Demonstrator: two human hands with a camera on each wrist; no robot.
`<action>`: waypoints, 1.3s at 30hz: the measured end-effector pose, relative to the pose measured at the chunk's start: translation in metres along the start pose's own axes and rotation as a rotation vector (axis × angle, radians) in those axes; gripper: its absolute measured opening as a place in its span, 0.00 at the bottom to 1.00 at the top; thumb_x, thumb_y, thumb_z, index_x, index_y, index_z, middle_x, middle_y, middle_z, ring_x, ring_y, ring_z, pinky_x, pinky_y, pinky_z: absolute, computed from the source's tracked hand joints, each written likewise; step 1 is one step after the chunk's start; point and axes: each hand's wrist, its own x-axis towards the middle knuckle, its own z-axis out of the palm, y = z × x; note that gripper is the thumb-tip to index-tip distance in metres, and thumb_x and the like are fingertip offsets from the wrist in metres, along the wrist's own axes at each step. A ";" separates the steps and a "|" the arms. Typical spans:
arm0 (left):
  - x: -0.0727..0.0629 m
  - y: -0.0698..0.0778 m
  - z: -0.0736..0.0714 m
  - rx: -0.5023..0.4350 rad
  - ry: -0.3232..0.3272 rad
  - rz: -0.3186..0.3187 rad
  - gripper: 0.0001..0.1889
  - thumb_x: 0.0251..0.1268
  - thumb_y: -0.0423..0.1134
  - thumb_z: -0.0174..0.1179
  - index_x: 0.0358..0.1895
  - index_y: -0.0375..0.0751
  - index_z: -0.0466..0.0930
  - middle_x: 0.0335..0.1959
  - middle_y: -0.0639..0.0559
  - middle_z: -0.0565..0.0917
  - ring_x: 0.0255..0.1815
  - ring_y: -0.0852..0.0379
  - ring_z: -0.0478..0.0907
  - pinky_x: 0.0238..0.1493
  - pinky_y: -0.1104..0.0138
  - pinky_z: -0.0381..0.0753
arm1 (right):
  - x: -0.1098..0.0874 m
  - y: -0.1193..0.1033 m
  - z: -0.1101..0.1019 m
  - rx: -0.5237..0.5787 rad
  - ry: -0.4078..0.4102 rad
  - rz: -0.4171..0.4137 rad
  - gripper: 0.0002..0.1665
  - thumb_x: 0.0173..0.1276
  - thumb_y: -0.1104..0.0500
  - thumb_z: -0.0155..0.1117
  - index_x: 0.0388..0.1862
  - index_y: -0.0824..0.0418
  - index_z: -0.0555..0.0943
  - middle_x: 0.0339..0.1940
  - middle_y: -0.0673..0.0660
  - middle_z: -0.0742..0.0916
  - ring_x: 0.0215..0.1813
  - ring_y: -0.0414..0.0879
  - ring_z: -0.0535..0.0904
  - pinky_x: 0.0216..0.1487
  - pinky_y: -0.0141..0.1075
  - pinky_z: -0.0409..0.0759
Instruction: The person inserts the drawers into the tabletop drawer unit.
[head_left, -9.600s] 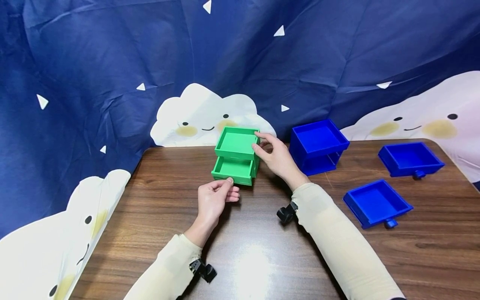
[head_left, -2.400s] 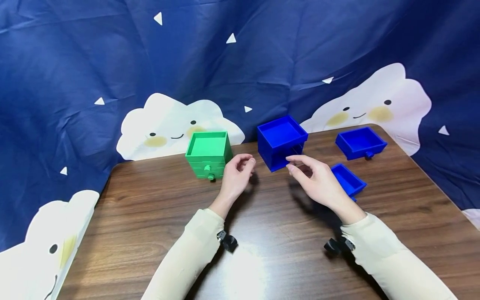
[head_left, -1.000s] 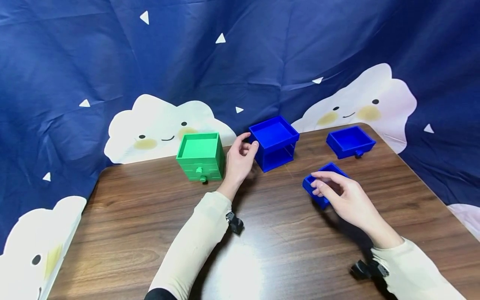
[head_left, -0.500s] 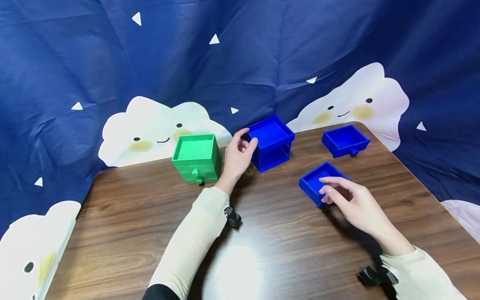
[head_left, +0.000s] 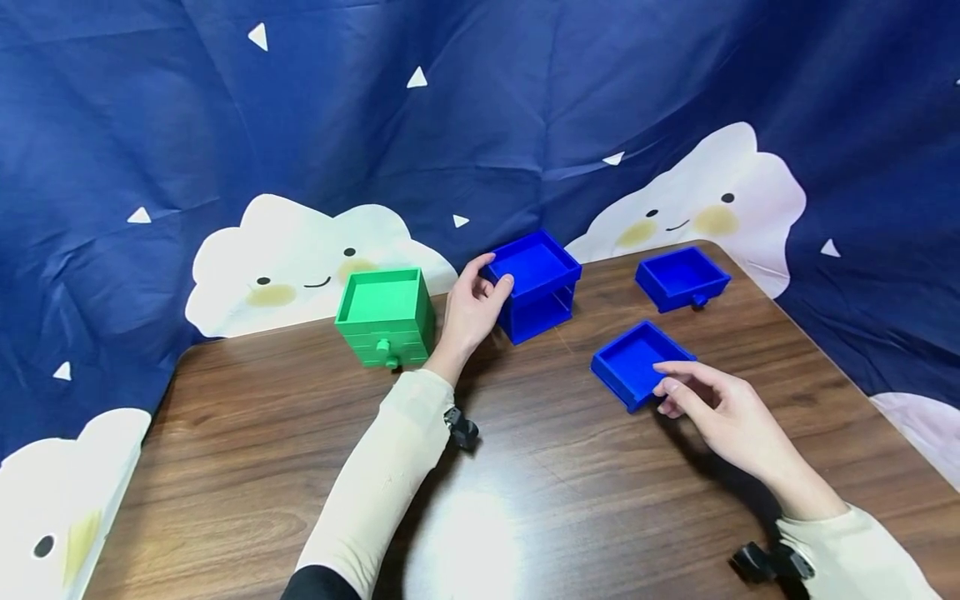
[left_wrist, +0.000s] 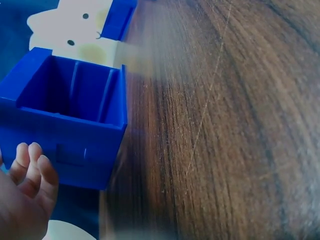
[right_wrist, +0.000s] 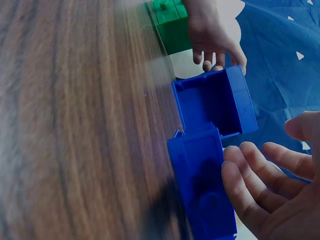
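A blue cabinet (head_left: 534,287) with a tray top and a hollow front stands at the back of the table. My left hand (head_left: 472,308) is at its left side, thumb and forefinger on the top rim; other fingers (left_wrist: 47,175) lie by the side wall. A loose blue drawer (head_left: 637,362) lies on the table in front and to the right of the cabinet. Near its front my right hand (head_left: 731,417) hovers with loosely bent fingers, holding nothing. In the right wrist view, the knob on the drawer front (right_wrist: 192,175) is in shadow. From the head, my hand hides it.
A green cabinet (head_left: 382,321) with both drawers in stands left of my left hand. Another blue drawer (head_left: 681,277) with a knob sits at the back right. Behind the wooden table (head_left: 300,500) hangs a dark blue cloth (head_left: 465,125) with white clouds.
The green cabinet's drawers went in. My left hand moved to the blue cabinet. The nearer blue drawer was shifted left and turned; my right hand has drawn back slightly to the right of it.
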 end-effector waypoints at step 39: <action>-0.009 0.010 0.000 -0.031 -0.012 -0.069 0.29 0.74 0.47 0.67 0.75 0.49 0.77 0.30 0.58 0.75 0.29 0.62 0.71 0.37 0.70 0.72 | -0.011 0.028 -0.008 0.037 -0.069 0.228 0.20 0.86 0.62 0.57 0.64 0.79 0.80 0.39 0.61 0.91 0.29 0.37 0.86 0.29 0.35 0.87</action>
